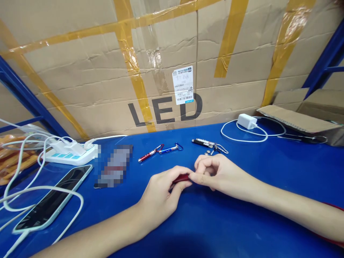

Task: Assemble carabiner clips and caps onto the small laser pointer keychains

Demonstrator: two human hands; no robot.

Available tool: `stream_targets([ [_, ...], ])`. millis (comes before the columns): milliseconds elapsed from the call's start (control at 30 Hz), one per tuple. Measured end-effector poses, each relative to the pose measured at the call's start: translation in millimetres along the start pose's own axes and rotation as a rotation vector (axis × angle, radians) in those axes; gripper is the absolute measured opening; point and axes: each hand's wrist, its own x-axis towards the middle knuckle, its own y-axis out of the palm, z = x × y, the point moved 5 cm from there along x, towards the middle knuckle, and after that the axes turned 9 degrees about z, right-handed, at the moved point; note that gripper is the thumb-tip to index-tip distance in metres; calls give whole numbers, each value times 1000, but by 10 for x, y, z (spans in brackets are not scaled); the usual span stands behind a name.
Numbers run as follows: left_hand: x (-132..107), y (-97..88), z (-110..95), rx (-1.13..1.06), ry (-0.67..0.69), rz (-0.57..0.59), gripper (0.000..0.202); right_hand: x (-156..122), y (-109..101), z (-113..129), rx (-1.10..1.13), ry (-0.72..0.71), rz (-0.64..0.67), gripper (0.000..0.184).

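Observation:
My left hand (162,190) is closed around a dark red metal tube (181,178), much like the body of a small keychain penlight. At the tube's right end, my right hand (215,175) is closed in a pinch, its thumb tip against that end. Whatever lies between the right fingers is hidden. Just beyond the hands lie a red penlight (147,155) and a blue penlight (168,149), each with a clip. Behind my right hand rests a black penlight (202,142) with a silver clip, with several small round metal pieces (208,152) beside it.
A phone (53,199) and a white power strip (73,156) with looping cables occupy the left. A blurred flat item (115,166) lies nearby. A white charger (246,122), tweezers (290,137) and an opened carton (301,120) sit back right. A large cardboard box (166,46) walls the rear.

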Motion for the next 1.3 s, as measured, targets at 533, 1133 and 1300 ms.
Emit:
stream_targets([
  [533, 37, -11, -26, -67, -32, 57, 19, -203, -155, 352, -704, -738, -149, 10],
  [1133, -32, 34, -5, 37, 69, 42, 13, -105, 2, 150, -337, -423, -32, 16],
  [1300, -43, 21, -21, 138, 125, -12, 12, -102, 32, 113, -224, -304, -19, 21],
])
